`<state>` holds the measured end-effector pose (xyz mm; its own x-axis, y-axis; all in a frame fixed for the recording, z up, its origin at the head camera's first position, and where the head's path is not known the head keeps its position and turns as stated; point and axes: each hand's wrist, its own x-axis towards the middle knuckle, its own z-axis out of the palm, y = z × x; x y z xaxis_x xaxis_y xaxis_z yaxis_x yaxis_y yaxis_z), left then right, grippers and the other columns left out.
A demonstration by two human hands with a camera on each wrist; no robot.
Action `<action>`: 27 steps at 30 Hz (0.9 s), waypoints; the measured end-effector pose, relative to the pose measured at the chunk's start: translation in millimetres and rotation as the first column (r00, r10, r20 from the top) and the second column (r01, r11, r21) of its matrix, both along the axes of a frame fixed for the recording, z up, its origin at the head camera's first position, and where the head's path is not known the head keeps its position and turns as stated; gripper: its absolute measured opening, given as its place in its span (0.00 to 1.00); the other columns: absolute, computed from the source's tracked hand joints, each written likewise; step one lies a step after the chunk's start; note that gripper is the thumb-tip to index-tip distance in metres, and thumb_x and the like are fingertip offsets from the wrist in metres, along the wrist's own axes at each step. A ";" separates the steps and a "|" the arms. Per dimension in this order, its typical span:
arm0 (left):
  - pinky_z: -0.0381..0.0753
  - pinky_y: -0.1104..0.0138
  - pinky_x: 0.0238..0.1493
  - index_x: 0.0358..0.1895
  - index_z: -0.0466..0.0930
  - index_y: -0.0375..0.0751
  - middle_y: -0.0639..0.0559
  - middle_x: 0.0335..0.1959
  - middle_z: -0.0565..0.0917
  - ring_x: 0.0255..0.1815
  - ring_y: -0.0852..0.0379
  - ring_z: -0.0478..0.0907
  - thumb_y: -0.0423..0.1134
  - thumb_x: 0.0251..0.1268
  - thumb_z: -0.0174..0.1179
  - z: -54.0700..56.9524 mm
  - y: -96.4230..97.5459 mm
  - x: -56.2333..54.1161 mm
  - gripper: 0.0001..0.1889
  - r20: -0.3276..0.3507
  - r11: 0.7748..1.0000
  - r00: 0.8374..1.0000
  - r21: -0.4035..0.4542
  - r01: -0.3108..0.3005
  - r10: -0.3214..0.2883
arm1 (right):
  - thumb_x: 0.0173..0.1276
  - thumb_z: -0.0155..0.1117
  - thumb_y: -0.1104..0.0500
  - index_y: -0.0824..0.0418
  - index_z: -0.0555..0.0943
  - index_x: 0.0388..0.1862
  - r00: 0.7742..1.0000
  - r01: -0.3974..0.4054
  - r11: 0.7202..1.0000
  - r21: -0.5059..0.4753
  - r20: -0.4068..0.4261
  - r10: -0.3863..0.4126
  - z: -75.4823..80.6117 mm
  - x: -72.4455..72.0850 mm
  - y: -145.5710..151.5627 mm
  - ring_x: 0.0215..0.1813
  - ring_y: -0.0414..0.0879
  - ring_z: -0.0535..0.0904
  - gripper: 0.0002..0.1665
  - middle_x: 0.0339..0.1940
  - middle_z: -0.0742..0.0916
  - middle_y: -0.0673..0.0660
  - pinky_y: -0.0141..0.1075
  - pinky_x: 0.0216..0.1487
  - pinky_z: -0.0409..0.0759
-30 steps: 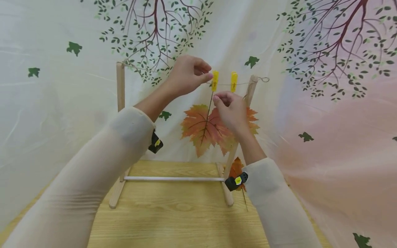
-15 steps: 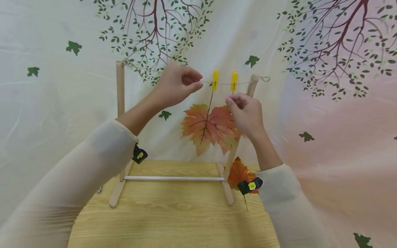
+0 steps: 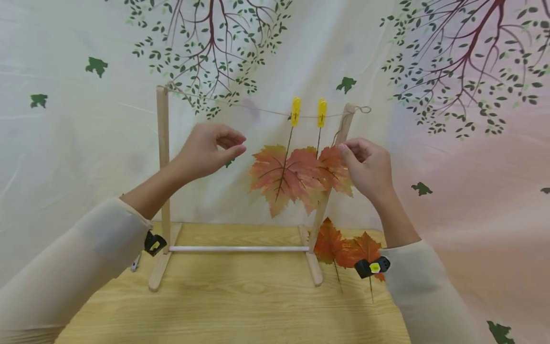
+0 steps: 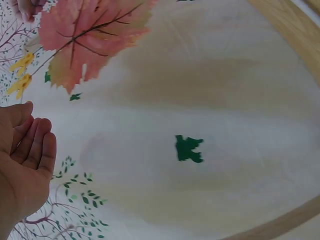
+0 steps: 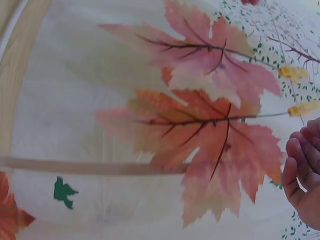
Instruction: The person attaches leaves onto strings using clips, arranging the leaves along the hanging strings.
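Note:
Two orange-red maple leaves hang by their stems from a thin string between two wooden posts. A yellow clothespin clips the left leaf; another yellow clothespin clips the right leaf. My left hand is held in the air left of the leaves, fingers loosely bent and nothing in them. My right hand is beside the right leaf, its fingertips overlapping the leaf's edge in the head view. In the right wrist view the right hand's fingers are bent, apart from the leaf, and hold nothing.
The rack's left post and right post stand on wooden feet joined by a white rod. Two more red-orange leaves lie on the wooden table at right. A small metallic item lies by the left foot.
My left hand has moved from the left clothespin down and to the left. My right hand has drawn right and slightly down from the leaves, uncovering the right leaf. The clothespins stay on the string.

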<state>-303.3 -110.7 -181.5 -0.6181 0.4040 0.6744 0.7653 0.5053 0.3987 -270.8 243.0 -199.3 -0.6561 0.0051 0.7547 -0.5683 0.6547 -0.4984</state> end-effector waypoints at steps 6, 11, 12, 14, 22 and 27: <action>0.83 0.59 0.40 0.47 0.89 0.34 0.45 0.39 0.90 0.37 0.52 0.88 0.36 0.69 0.68 -25.6 -16.0 0.2 0.10 0.013 0.999 1.000 -0.032 0.002 -0.001 | 0.78 0.63 0.54 0.68 0.87 0.44 0.999 0.043 0.999 0.012 -0.016 -0.043 -14.4 5.3 29.0 0.31 0.51 0.83 0.16 0.32 0.88 0.64 0.25 0.30 0.77; 0.80 0.70 0.36 0.45 0.89 0.36 0.49 0.37 0.90 0.36 0.53 0.87 0.36 0.68 0.69 -50.3 -35.7 7.1 0.08 0.017 0.999 1.000 -0.039 -0.017 0.018 | 0.78 0.62 0.53 0.68 0.86 0.44 0.997 0.073 0.996 0.042 0.016 -0.074 -33.7 7.4 52.6 0.30 0.46 0.83 0.17 0.32 0.88 0.64 0.25 0.28 0.77; 0.80 0.71 0.36 0.45 0.89 0.37 0.49 0.37 0.90 0.36 0.53 0.87 0.36 0.68 0.69 -55.0 -39.1 8.3 0.08 0.015 0.999 1.000 -0.039 -0.018 0.018 | 0.78 0.62 0.53 0.67 0.86 0.44 0.996 0.089 0.995 0.050 0.024 -0.091 -38.1 8.5 58.1 0.30 0.44 0.83 0.17 0.32 0.88 0.63 0.25 0.28 0.77; 0.81 0.72 0.36 0.46 0.89 0.37 0.49 0.38 0.90 0.36 0.54 0.87 0.37 0.69 0.69 -65.1 -47.7 10.7 0.08 0.010 0.999 1.000 -0.040 -0.027 0.028 | 0.79 0.61 0.53 0.67 0.86 0.44 0.992 0.121 0.991 0.060 0.036 -0.123 -46.7 9.1 67.4 0.30 0.41 0.82 0.17 0.33 0.88 0.62 0.25 0.29 0.77; 0.84 0.64 0.37 0.46 0.89 0.40 0.53 0.38 0.90 0.37 0.55 0.87 0.40 0.70 0.68 -108.4 -85.2 20.0 0.09 0.051 0.991 0.991 -0.060 -0.119 0.122 | 0.78 0.63 0.56 0.66 0.86 0.42 0.985 0.154 0.984 0.090 0.069 -0.161 -80.6 10.5 97.9 0.29 0.35 0.81 0.14 0.31 0.88 0.61 0.23 0.29 0.78; 0.82 0.69 0.33 0.46 0.90 0.41 0.55 0.37 0.90 0.35 0.61 0.86 0.41 0.71 0.67 -133.6 -105.7 28.7 0.08 0.102 0.987 0.982 -0.060 -0.151 0.156 | 0.77 0.63 0.58 0.67 0.86 0.42 0.982 0.135 0.982 0.133 0.117 -0.150 -105.4 8.2 109.0 0.28 0.39 0.81 0.12 0.29 0.88 0.59 0.25 0.29 0.78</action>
<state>-274.6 -216.4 -315.1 -0.7422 0.3314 0.5825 0.6319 0.6355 0.4436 -262.6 352.0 -304.7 -0.7448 0.0172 0.6671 -0.4029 0.7853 -0.4701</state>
